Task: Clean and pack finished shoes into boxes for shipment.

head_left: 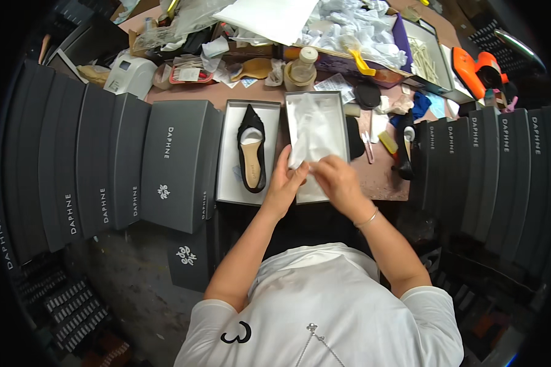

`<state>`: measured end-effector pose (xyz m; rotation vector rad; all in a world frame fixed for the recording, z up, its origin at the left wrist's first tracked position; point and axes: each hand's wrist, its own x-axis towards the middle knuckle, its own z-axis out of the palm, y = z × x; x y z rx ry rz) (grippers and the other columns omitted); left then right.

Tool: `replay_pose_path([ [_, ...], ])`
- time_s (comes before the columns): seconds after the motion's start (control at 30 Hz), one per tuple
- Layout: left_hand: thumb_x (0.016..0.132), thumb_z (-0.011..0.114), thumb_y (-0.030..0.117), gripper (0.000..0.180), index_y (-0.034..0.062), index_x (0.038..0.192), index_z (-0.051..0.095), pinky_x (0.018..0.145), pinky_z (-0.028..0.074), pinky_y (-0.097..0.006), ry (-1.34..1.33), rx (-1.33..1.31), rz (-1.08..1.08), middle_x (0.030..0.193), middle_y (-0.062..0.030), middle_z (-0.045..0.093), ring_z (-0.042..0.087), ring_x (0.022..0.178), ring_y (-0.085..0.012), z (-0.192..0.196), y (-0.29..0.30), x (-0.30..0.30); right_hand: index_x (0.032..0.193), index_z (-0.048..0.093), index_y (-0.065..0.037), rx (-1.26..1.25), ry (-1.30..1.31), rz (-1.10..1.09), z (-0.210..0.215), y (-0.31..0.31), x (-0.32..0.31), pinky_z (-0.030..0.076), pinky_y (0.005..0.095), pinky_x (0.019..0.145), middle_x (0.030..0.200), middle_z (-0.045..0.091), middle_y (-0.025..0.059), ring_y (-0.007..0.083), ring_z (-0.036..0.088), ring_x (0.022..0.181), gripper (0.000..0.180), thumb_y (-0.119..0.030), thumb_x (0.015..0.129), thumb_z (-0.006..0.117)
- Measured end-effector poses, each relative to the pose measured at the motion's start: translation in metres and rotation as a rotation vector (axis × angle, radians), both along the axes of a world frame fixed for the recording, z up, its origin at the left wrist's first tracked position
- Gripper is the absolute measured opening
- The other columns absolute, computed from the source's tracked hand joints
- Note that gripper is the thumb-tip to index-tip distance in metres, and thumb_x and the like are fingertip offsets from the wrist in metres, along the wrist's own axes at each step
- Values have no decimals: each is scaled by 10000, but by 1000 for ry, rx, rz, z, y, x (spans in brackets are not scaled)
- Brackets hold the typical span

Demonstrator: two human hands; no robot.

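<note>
Thin white wrapping [306, 137], like tissue or a soft bag, is pinched at its near end between my two hands. My left hand [281, 186] grips its left edge, thumb on top. My right hand [341, 185] has its fingertips pressed together on the same end, close to the left thumb. Beneath lies a grey-rimmed shallow box part [344, 137] with a white inside, which the wrapping partly hides. Just left, an open shoebox half [224, 183] holds one black pointed flat shoe [251, 153] with a beige insole and white padding in it, toe pointing away.
Dark grey shoeboxes [177, 165] stand in rows at left, more [490, 159] at right. Another black shoe [404, 150] lies right of the boxes. Behind are a jar [301, 70], a purple carton [401, 40] of crumpled white paper, an orange tool [471, 67] and a white device [128, 76].
</note>
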<state>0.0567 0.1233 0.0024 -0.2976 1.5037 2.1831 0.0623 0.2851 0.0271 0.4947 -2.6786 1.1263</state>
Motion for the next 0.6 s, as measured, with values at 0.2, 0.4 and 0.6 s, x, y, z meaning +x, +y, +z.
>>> replay_pose_path([
  [0.2, 993, 501, 200, 264, -12, 1141, 554, 803, 518, -292, -71, 375, 332, 1110, -98, 629, 635, 961, -168, 4, -7, -15, 853, 651, -14, -33, -153, -78, 34, -11, 49, 475, 357, 605, 764, 576, 117, 295, 587, 674, 85, -78, 819, 697],
  [0.4, 933, 624, 202, 312, -11, 1158, 584, 848, 487, -282, 820, -433, 702, 1052, -78, 652, 614, 938, -147, 117, -137, -49, 1365, 455, -42, -431, -507, -135, 50, -38, 45, 533, 288, 684, 1139, 591, 184, 194, 643, 749, 585, -127, 843, 706],
  [0.6, 912, 622, 75, 270, -27, 1161, 622, 799, 476, -238, 753, -484, 337, 970, -40, 662, 583, 891, -84, 121, -161, -43, 1406, 380, -104, 216, -404, 118, -29, -126, 13, 517, 446, 860, 1464, 267, 299, 487, 555, 1070, 846, -433, 734, 776],
])
